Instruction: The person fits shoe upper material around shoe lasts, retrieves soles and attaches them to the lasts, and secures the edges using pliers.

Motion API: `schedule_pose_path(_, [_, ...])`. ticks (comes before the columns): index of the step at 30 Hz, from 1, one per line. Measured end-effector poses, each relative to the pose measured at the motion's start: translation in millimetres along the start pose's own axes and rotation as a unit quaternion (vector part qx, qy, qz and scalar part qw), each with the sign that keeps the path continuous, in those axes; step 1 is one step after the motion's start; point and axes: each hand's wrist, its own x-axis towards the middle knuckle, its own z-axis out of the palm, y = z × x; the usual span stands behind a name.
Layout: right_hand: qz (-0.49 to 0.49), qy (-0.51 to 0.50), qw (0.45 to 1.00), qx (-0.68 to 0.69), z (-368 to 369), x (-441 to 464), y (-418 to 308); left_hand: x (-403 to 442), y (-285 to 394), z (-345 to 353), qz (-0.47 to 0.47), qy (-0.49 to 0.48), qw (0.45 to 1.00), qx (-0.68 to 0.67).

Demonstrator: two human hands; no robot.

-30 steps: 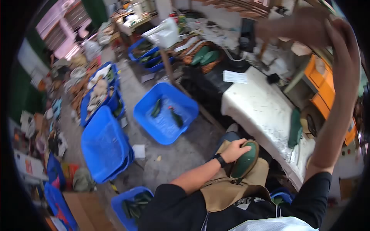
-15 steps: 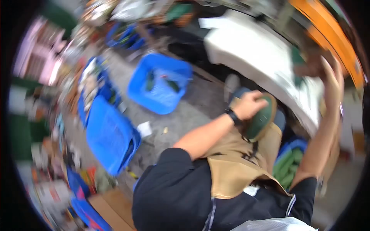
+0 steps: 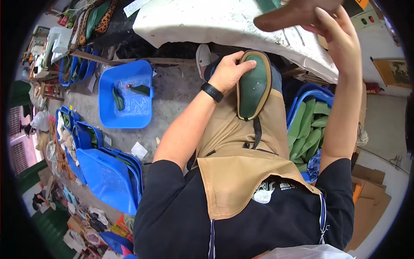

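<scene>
On my lap, over the tan apron, a shoe piece with a green face and tan rim lies with a black strap hanging from it. My left hand is closed on its upper left edge, thumb on the green face. Raised at the upper right, my right hand grips a brown foot-shaped form above the white-covered table. To the right of my legs stands a blue bin of green pieces.
A blue tub with two dark green pieces stands on the floor at the left. Stacked blue tubs are nearer me. Leopard-print pieces lie at the upper left; cardboard stands at the lower right.
The view has turned, bringing the bin of green pieces fully into sight at the right. My left hand still grips the shoe piece, and my right hand still holds the brown form up.
</scene>
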Motion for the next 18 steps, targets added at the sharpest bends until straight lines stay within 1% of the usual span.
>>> schedule_pose_path(4, [0.081,0.004,0.994,0.070,-2,-43,26,1,4,-5,-0.012,0.015,0.998,0.059])
schedule_pose_path(6, [0.123,-0.115,0.985,0.048,15,-64,31,8,-10,-12,0.003,0.002,0.999,0.048])
schedule_pose_path(7, [0.130,-0.118,0.983,0.050,19,-68,42,10,-10,-14,-0.003,0.006,0.999,0.045])
schedule_pose_path(9, [0.193,-0.164,0.966,0.060,28,-80,70,15,-12,-14,0.004,-0.003,0.997,0.078])
schedule_pose_path(14, [0.257,-0.200,0.943,0.071,45,-95,98,26,-18,-20,0.019,-0.018,0.993,0.118])
schedule_pose_path(18, [0.285,-0.207,0.933,0.072,50,-105,117,24,-17,-17,0.019,-0.022,0.994,0.101])
